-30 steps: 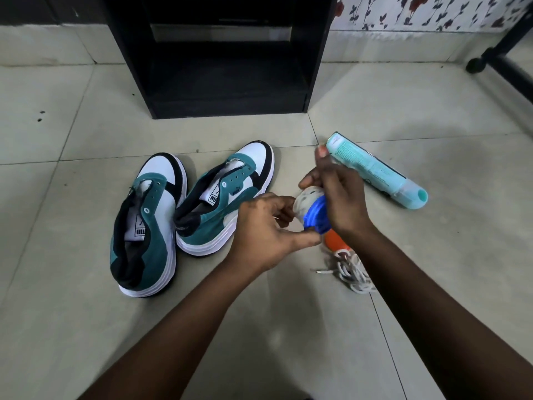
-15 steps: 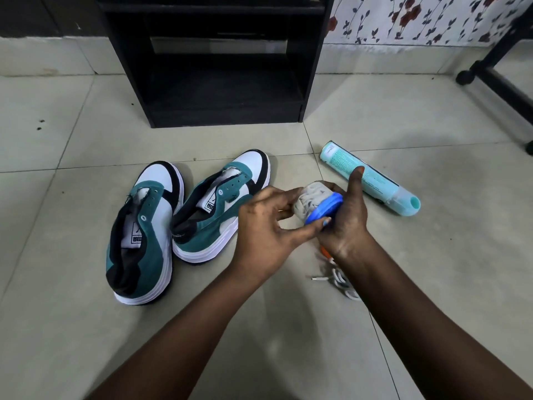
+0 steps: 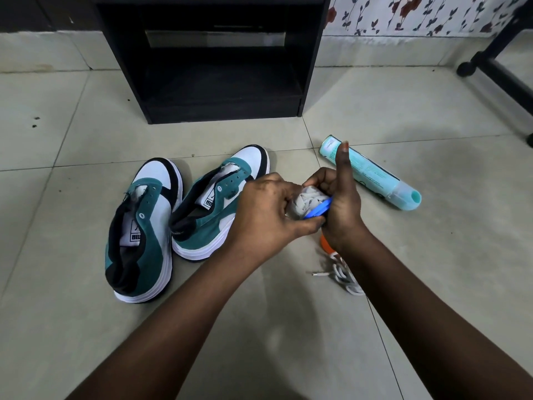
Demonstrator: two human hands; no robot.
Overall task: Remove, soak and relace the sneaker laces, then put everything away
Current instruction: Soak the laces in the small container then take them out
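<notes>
We see both forearms reach in from six o'clock and meet just right of centre above the tiled floor. The left hand is curled, knuckles up, thumb and fingertips pinching the small container stuffed with whitish laces and rimmed by a blue lid. The right hand wraps the container from the three o'clock side, its thumb sticking straight up toward twelve. An orange object peeks out below that wrist; we cannot tell what it is. A loose white lace lies on the floor at five o'clock of the hands. Two teal sneakers sit unlaced at nine o'clock, a teal spray can lies at two o'clock, and a black cabinet stands at twelve
</notes>
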